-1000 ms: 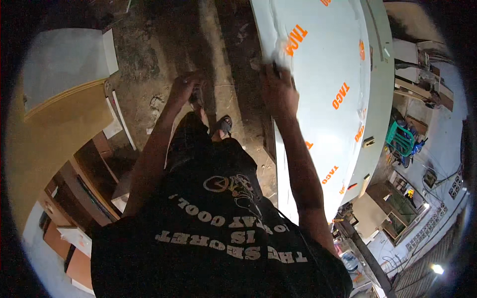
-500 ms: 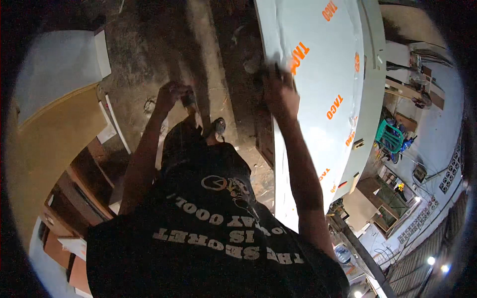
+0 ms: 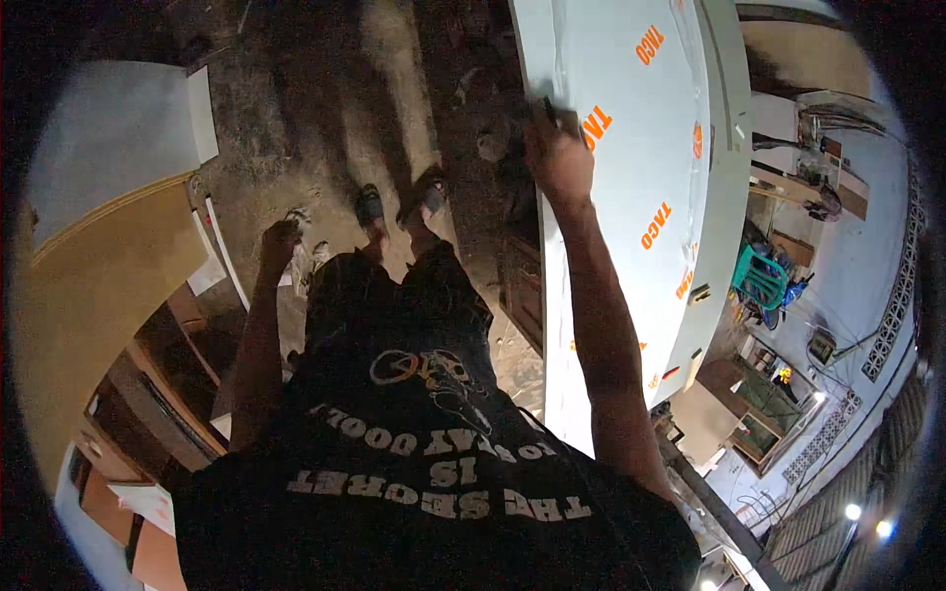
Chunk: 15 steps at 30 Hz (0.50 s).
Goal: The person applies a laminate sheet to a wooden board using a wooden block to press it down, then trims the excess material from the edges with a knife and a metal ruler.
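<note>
On my right, a long white board [image 3: 621, 148] with a wrinkled clear film and orange print lies raised above the floor. My right hand [image 3: 560, 163] rests at its left edge, fingers bent around something dark and slim that blur and shadow hide. Low on the left, my left hand [image 3: 281, 246] hangs beside my leg with its fingers curled in. Whether it holds anything cannot be made out. A crumpled pale scrap [image 3: 301, 219] shows just past that hand, apparently on the floor.
Yellowish panel [image 3: 118, 256] and brown cabinet parts [image 3: 158, 384] stand at left, with a pale strip [image 3: 229, 254] leaning near them. My feet [image 3: 424, 202] are on the dusty concrete floor [image 3: 296, 108]. Beyond the board are a green plastic chair [image 3: 764, 276] and a glass-fronted cabinet [image 3: 769, 399].
My left hand has swung left and down, away from in front of my feet. My right hand stays at the board's edge. The view has shifted slightly, showing both feet.
</note>
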{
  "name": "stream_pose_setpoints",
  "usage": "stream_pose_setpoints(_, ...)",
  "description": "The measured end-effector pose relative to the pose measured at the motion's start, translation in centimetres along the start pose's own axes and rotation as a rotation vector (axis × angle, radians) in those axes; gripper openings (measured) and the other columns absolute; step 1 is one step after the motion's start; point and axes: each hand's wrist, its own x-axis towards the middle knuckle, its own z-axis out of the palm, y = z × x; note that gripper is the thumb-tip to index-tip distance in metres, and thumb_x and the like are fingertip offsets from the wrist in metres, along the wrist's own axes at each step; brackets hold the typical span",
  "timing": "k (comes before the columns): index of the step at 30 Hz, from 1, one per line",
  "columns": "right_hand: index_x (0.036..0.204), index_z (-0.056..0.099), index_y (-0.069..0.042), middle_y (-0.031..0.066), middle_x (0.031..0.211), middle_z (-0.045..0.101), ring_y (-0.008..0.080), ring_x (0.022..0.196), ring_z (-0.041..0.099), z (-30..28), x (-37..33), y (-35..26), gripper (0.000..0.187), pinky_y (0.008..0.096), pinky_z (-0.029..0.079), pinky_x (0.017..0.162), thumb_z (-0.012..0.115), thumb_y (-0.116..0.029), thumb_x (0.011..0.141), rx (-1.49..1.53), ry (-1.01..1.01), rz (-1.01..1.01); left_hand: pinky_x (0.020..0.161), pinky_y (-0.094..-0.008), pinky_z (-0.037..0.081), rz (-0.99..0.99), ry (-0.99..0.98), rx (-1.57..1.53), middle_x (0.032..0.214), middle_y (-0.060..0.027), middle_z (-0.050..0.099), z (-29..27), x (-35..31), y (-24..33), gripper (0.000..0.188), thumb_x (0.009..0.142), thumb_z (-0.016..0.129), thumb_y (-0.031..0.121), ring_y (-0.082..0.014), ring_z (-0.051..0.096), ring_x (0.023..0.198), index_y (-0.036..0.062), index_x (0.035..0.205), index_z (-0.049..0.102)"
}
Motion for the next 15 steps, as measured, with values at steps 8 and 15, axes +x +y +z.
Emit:
stream_pose_setpoints(8, 0.134, 0.057, -0.016, 0.0182, 0.123, 0.059, 0.0381, 0.101, 0.065, 0.4, -4.9, -1.0, 0.041, 0.0473, 0.058, 0.075, 0.059, -0.032, 0.096, 0.072, 0.014, 0.089, 0.069, -0.0367, 0.056, -0.465, 0.149, -0.876, 0.093, -0.0118, 0.070, 0.3, -10.9, -10.1, 0.026, 0.097, 0.063, 0.019, -0.0215, 0.069, 0.080, -0.0017, 0.112, 0.067)
stream_pose_setpoints(15, 0.120, 0.061, -0.014, 0.0214, 0.107, 0.061, 0.0408, 0.093, 0.064, 4.0, 6.8, 2.0, 0.030, 0.0491, 0.056, 0.072, 0.058, -0.030, 0.094, -0.018, -0.011, -0.017, 0.070, -0.0369, 0.056, -0.137, -0.020, -0.050, 0.096, -0.0119, 0.071, 0.1, -8.7, -9.5, 0.029, 0.098, 0.061, 0.024, -0.0227, 0.070, 0.082, -0.0010, 0.111, 0.066)
